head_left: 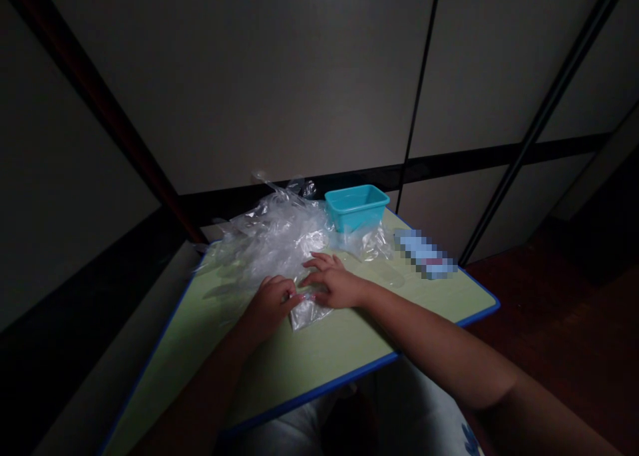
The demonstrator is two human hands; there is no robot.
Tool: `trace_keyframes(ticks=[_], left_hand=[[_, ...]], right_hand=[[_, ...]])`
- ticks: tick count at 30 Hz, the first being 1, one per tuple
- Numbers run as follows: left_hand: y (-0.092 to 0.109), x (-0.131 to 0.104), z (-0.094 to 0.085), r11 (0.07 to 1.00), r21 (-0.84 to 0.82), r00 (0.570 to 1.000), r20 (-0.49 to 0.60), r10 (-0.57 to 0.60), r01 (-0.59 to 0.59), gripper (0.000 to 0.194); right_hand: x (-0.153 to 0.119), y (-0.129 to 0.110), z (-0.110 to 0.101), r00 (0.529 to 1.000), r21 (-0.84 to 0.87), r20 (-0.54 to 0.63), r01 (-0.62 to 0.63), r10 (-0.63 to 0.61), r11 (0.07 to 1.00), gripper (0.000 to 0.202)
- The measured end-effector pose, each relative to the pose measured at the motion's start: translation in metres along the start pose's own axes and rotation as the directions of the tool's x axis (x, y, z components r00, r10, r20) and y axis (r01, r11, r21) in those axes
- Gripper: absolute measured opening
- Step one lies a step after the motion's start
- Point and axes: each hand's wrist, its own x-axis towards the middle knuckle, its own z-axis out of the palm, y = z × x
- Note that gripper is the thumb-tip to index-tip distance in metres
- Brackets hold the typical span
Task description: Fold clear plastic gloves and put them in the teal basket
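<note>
A small folded piece of clear plastic (310, 314), which looks like a disposable glove, lies on the table under both hands. My left hand (272, 303) is closed on its left side, fingers curled and thumb pointing inward. My right hand (333, 284) grips it from the right with thumb and index finger, while the other fingers stretch forward over the table. The two thumb tips almost meet on the plastic. Just beyond the hands rises a loose heap of clear plastic gloves (279, 233). The part of the plastic beneath my fingers is hidden.
A turquoise plastic basket (357, 210) stands at the table's back, with more crumpled clear plastic (372, 241) before it. A blurred pale-blue packet (426, 254) lies to the right. The green table (279, 369) has a blue edge, and panelled doors (289, 76) stand close behind.
</note>
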Motion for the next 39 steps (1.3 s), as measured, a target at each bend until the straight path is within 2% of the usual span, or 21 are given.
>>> trace_keyframes(ticks=[2,5,10,15,27,31,39], left_hand=[[0.001,0.001,0.000,1.000,-0.012,1.000,-0.012,0.000,0.000,0.024],[0.002,0.001,-0.001,1.000,-0.030,0.999,-0.036,0.000,-0.001,0.023],[-0.001,0.004,0.001,0.997,-0.071,0.997,-0.072,0.008,-0.013,0.026],[-0.005,0.005,0.003,0.996,-0.092,0.996,-0.088,-0.009,0.001,0.029],[-0.007,0.004,-0.001,0.996,-0.058,0.983,-0.168,-0.070,0.061,0.028],[-0.010,0.004,0.001,0.995,-0.050,0.984,-0.153,-0.088,0.082,0.031],[-0.012,0.002,0.003,0.992,-0.054,0.991,-0.065,-0.113,0.110,0.026]], right_hand=[[0.001,-0.001,0.002,0.999,0.034,0.041,0.008,-0.010,0.999,0.042],[0.002,-0.002,0.004,0.998,0.074,0.056,0.001,-0.005,0.997,0.036],[0.007,0.006,0.013,0.999,0.147,-0.052,-0.001,0.009,0.989,0.017],[0.010,0.014,0.022,0.986,0.158,-0.166,0.054,-0.028,0.986,0.005],[0.009,0.017,0.023,0.982,0.150,-0.183,0.066,-0.038,0.987,0.005],[0.009,0.017,0.023,0.980,0.150,-0.194,0.063,-0.033,0.987,0.006],[0.009,0.017,0.024,0.981,0.134,-0.193,0.058,-0.031,0.989,0.006]])
